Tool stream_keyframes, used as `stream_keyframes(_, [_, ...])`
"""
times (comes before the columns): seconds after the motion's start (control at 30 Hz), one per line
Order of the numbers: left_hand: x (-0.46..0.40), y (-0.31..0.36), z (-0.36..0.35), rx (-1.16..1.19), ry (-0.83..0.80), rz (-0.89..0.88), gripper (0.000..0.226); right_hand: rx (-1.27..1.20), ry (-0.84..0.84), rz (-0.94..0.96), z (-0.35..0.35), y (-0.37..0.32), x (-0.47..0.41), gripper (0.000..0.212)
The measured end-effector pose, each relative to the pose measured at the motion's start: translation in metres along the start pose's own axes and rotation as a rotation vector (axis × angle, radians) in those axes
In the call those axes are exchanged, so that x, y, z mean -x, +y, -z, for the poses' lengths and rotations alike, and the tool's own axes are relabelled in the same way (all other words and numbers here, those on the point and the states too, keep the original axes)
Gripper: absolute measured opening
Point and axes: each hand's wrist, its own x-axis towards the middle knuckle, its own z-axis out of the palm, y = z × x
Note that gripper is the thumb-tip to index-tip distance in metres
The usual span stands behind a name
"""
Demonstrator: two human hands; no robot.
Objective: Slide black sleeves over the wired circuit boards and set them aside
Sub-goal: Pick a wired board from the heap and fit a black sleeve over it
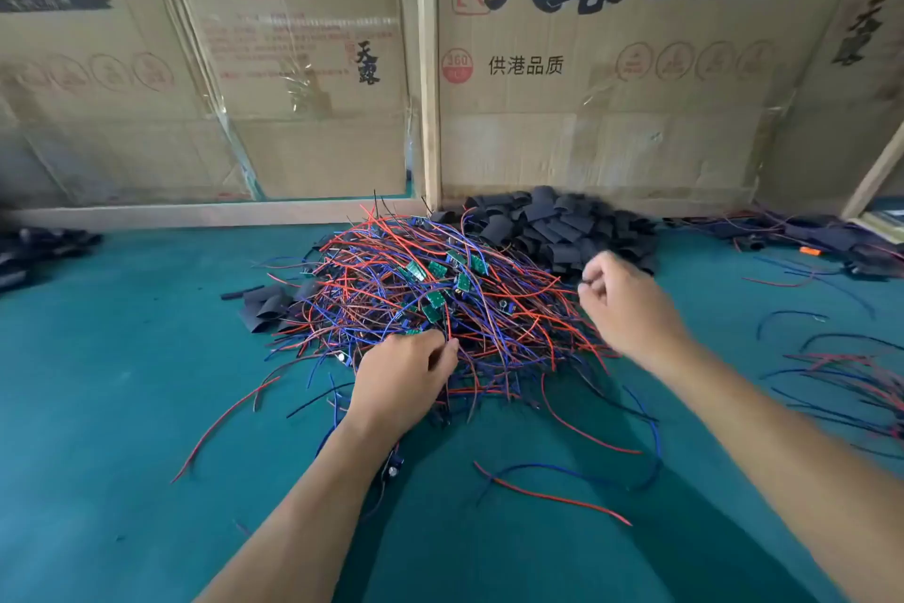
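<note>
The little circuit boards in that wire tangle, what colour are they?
Green circuit boards, seen in the head view.

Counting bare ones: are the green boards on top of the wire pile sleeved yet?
Not sleeved: the boards lie bare and green among the wires.

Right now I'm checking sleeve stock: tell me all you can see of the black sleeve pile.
The heap of flat, matte black tube sleeves, short cut lengths lying overlapped every way, sits on the green table mat against the cardboard wall. Its left edge meets the tangle of red and blue wired circuit boards. The right hand is at its front edge.
</note>
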Motion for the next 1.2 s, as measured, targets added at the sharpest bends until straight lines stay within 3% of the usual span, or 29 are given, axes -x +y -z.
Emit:
stream_keyframes(0.1, [-0.001,0.002,0.003,-0.013,-0.005,0.009,0.047,0.262,-0.254,-0.186,-0.007,0.013,-0.044,0.032])
stream_keyframes(0.2, [-0.001,0.004,0.01,-0.034,0.069,0.07,0.046,0.377,-0.417,-0.276,-0.015,0.026,-0.061,0.034])
stream_keyframes(0.33, [-0.005,0.001,0.022,-0.096,0.151,0.191,0.046,0.347,-0.253,-0.325,-0.012,0.03,-0.057,0.02])
stream_keyframes(0.47, [-0.006,-0.002,0.03,-0.095,0.17,0.252,0.047,-0.063,-0.028,-0.291,0.004,0.0,-0.021,0.019])
stream_keyframes(0.57, [-0.006,-0.004,0.03,-0.077,0.167,0.297,0.042,-0.246,-0.04,-0.209,0.004,-0.036,0.019,0.021])
stream_keyframes(0.73, [-0.006,-0.015,0.041,-0.057,0.12,0.357,0.038,-0.153,-0.044,0.014,-0.023,-0.054,0.07,0.009])
stream_keyframes(0.83, [-0.005,-0.019,0.053,0.048,-0.022,0.315,0.037,-0.182,-0.021,0.039,-0.028,-0.046,0.07,0.016])
stream_keyframes(0.93, [0.002,-0.012,0.063,-0.043,-0.193,0.238,0.04,-0.203,0.01,0.058,-0.029,-0.041,0.066,0.019])
stream_keyframes(1.07, [-0.01,0.021,0.069,0.028,0.003,0.156,0.026,-0.195,-0.015,0.059,-0.03,-0.039,0.065,0.022])
stream_keyframes(1.2, [-0.048,0.033,0.079,-0.099,-0.081,0.175,0.014,-0.201,-0.019,0.041,-0.029,-0.04,0.066,0.019])
